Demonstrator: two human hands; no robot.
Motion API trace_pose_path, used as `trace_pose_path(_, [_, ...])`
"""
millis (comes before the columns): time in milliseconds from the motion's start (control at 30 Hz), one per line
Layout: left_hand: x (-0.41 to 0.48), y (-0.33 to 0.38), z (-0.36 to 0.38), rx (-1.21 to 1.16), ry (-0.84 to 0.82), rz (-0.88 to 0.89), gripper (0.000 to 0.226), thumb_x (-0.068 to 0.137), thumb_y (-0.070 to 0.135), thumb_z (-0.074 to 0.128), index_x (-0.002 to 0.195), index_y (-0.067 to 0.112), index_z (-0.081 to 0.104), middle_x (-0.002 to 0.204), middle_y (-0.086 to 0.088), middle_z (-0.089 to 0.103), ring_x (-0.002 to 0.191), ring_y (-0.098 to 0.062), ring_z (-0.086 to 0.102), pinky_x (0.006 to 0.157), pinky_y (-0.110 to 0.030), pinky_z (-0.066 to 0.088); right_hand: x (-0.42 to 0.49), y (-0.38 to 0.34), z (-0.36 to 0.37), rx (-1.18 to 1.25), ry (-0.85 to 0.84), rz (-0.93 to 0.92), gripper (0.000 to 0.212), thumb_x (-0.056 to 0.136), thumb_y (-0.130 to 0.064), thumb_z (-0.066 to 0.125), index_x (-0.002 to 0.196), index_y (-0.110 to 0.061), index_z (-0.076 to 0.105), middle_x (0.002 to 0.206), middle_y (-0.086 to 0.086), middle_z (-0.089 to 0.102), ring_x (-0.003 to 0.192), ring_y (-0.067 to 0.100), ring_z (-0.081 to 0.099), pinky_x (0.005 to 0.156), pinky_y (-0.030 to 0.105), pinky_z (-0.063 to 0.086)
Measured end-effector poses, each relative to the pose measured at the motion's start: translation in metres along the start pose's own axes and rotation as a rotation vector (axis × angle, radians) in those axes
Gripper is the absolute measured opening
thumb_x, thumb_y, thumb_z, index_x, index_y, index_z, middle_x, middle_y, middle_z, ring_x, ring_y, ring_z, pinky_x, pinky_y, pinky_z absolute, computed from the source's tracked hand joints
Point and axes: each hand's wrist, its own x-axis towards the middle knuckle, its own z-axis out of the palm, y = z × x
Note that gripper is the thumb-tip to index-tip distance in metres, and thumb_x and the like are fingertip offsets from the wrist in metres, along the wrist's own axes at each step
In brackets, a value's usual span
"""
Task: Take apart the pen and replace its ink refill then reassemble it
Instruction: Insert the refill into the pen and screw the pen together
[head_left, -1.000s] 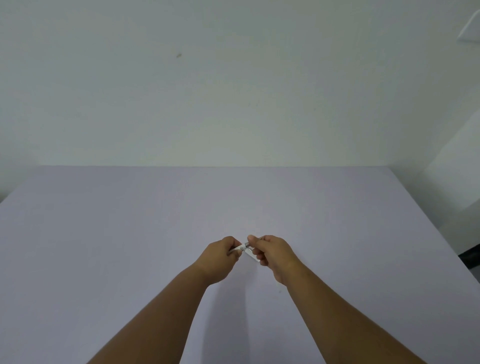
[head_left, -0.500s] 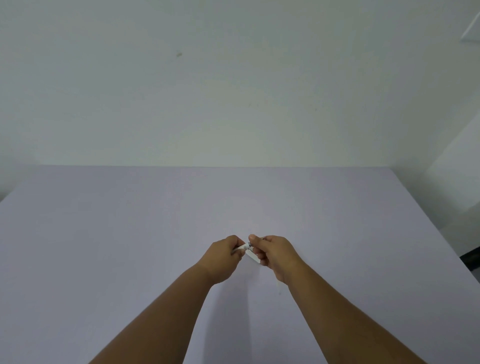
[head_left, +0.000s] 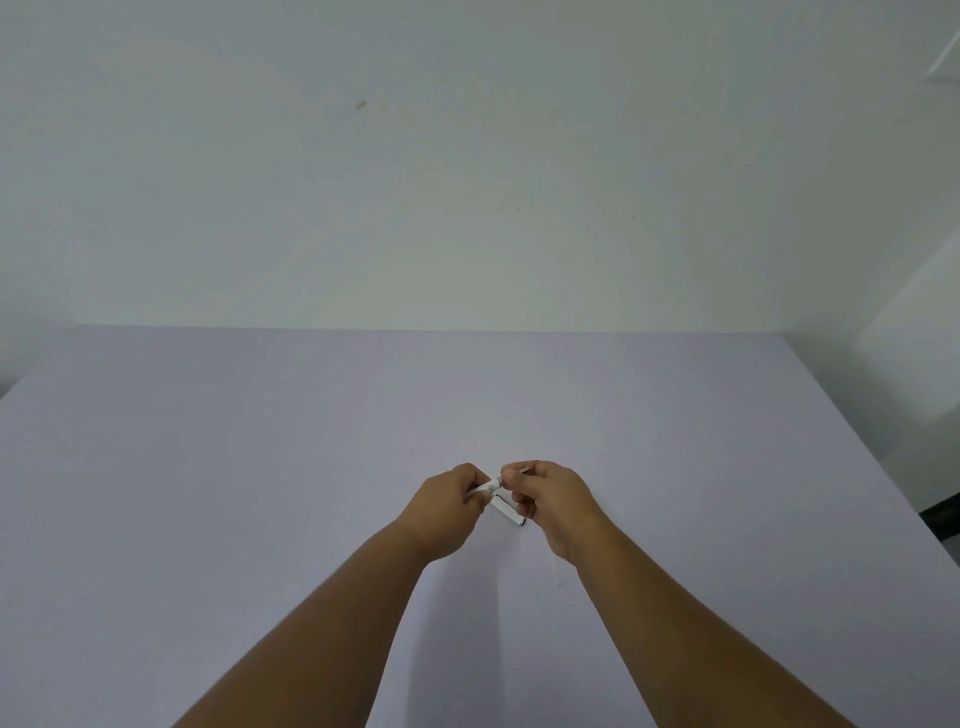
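Head view: nearest us, a white pen piece (head_left: 509, 510) lies on the bench (head_left: 208, 493), more exposed than 1 second ago. Just above, our left hand (head_left: 451, 506) is closed round the pen barrel (head_left: 485, 487), while our right hand (head_left: 550, 496) pinches a thin part, likely the refill (head_left: 523, 471), now drawn slightly clear. We judge disassembly underway.

Just two bare forearms coming in from the bottom edge, no sleeves, no watch or rings I can spot on the left hand (head_left: 448, 503) or right hand (head_left: 551, 498), though they're pretty small here.
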Motion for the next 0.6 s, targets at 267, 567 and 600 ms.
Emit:
trace_pose_path(267, [0.0,-0.005,0.005,0.018,0.103,0.04,0.012,0.096,0.021,0.046,0.085,0.022,0.05,0.077,0.005,0.056,0.062,-0.008,0.045,0.055,-0.018,0.035,0.009,-0.005,0.006,0.02,0.07,0.087,0.015,0.083,-0.01,0.066,0.07,-0.004,0.07,0.06,0.006,0.058,0.053,0.015,0.047,0.06,0.026,0.045])
trace_pose_path(567, [0.006,-0.016,0.006,-0.166,0.074,-0.202,0.018,0.096,0.025,0.04,0.106,0.02,0.055,0.088,0.001,0.061,0.064,-0.01,0.048,0.053,-0.021,0.037,0.026,0.009,-0.003,-0.267,0.271,-0.06,0.011,0.086,-0.02,0.058,0.078,-0.02,0.065,0.083,0.0,0.065,0.069,0.014,0.056,0.064,0.024,0.049])
trace_pose_path(600, [0.006,-0.019,0.005,-0.222,0.071,-0.241,0.019,0.096,0.025,0.039,0.106,0.02,0.055,0.09,0.002,0.061,0.065,-0.01,0.049,0.055,-0.021,0.038,0.029,0.012,-0.004,-0.425,0.29,-0.089,0.01,0.086,-0.021,0.057,0.079,-0.019,0.064,0.088,0.0,0.066,0.074,0.015,0.057,0.062,0.024,0.047])
